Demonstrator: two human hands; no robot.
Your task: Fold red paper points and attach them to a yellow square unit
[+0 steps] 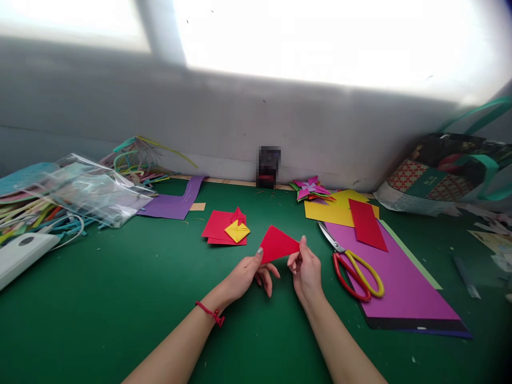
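We see a red paper triangle (277, 244) held just above the green mat (120, 298), near its middle. The left hand (248, 274) pinches the near-left corner between thumb and forefinger, with the other fingers loosely curled. The right hand (306, 269) pinches the right corner likewise. We judge that this two-corner grip keeps the sheet flat and its edges in sight. Red-and-yellow scissors (355, 270) lie just beside the right hand, on a purple sheet (404, 288). Folded red and yellow pieces (230, 228) lie beyond.

The green table (100, 298) bears red paper squares (216, 226), a purple strip (176, 205) and a yellow sheet (330, 210).
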